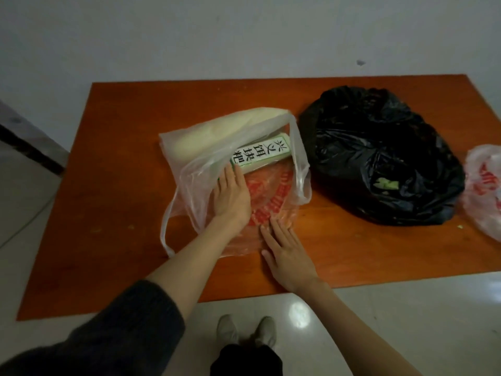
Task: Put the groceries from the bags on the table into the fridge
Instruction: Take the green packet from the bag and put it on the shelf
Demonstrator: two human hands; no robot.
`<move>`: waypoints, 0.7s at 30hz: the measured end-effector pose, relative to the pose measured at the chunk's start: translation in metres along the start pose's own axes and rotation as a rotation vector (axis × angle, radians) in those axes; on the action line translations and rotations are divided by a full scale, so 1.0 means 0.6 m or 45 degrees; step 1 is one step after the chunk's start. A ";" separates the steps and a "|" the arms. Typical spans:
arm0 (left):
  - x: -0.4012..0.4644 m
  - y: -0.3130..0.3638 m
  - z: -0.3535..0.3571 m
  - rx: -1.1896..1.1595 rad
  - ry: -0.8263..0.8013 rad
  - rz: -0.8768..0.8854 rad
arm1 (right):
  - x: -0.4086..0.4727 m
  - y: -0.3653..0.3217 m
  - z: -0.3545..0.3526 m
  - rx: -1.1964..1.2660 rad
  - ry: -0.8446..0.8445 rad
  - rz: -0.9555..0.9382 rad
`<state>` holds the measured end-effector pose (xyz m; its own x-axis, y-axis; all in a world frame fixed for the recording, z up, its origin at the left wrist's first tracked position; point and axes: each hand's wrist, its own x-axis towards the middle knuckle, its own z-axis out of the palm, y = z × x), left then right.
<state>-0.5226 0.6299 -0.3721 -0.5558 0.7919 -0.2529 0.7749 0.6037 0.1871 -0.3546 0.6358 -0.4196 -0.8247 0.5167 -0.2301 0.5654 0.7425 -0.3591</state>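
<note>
- Table [108,185], orange-brown, stood against a pale wall; grey tiled floor [406,321] around it.
- Clear bag [189,169] with red print lay mid-table, mouth open toward 5 o'clock.
- Inside it: a pale long loaf-like item [217,131] at 11 o'clock, and a green-edged pack [260,156] with a white label, just beside it.
- Left hand [231,198] reached into the bag mouth, fingers straight and together, tips touching the near end of the pack; nothing gripped.
- Right hand [287,253] lay flat at 5 o'clock of the left, fingers spread, pressing the bag's lower sheet to the table; held nothing.
- Black bag [379,158] sat at 3 o'clock of the clear bag, crumpled, something green [387,183] showing in its opening.
- Second printed bag [485,185] at the table's right edge, partly out of view.
- Shoes [245,331] visible below the table's edge.
</note>
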 end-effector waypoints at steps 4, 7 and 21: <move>0.014 0.005 0.021 0.028 -0.032 -0.117 | 0.000 0.003 -0.001 0.046 0.009 -0.006; -0.011 0.014 0.037 0.054 0.135 -0.054 | 0.000 0.007 -0.005 0.088 -0.009 -0.020; -0.049 0.015 0.043 -0.030 0.328 0.087 | -0.002 0.027 -0.012 0.342 0.022 -0.092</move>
<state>-0.4917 0.6094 -0.3872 -0.5627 0.8266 0.0104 0.8080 0.5473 0.2183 -0.3445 0.6503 -0.4184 -0.8611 0.4752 -0.1809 0.4791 0.6390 -0.6018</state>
